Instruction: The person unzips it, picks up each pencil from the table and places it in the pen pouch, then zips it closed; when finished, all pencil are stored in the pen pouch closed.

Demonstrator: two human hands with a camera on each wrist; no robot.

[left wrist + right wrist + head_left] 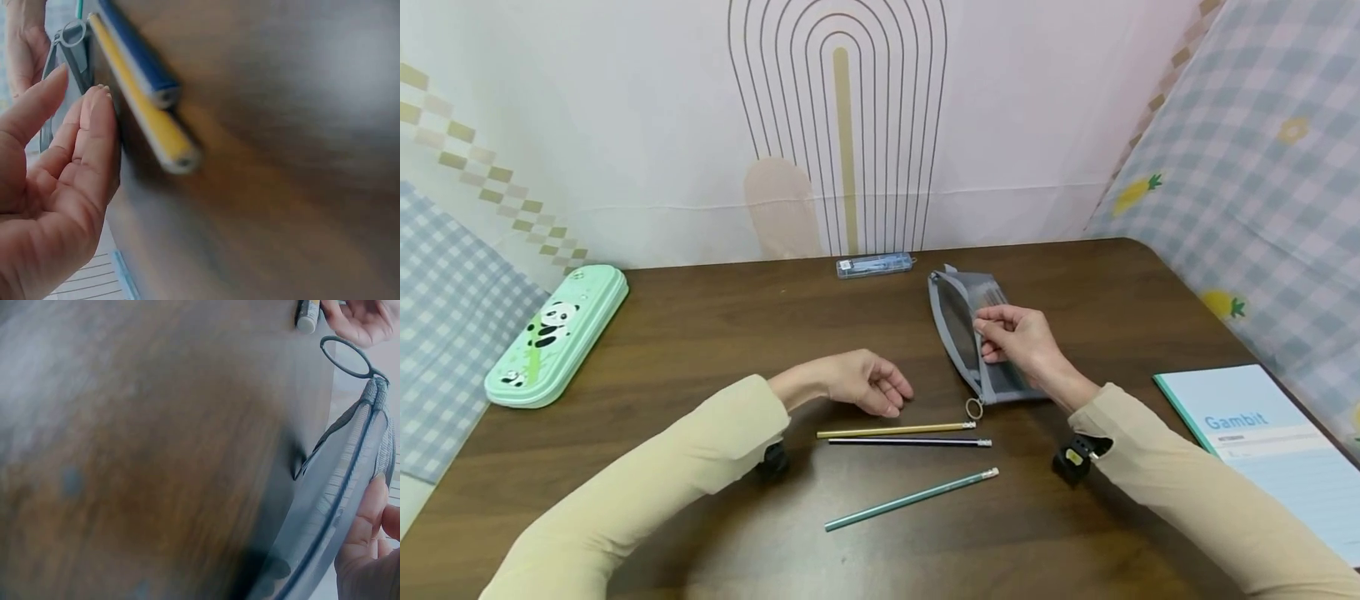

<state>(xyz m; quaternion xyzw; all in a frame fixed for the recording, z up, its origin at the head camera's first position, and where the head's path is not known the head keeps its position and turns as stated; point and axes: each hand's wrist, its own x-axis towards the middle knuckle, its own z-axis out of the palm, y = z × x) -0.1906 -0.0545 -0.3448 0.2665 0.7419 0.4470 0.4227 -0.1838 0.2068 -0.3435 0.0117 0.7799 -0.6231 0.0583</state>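
A grey mesh zipper pouch lies on the table with its mouth spread apart and a ring at its near corner. My right hand pinches the right edge of that mouth between thumb and fingers, also seen in the right wrist view, where the zipper edge runs by the fingertips. My left hand hovers left of the pouch, fingers loosely bent and holding nothing. Just below it lie a yellow pencil and a dark blue pencil, side by side. Nearer the front is a green pencil, slanted.
At the back edge lies a small blue transparent case. A mint pencil case with pandas sits at the far left. A notebook marked "Gambit" lies at the right edge. Patterned cloth hangs behind the table.
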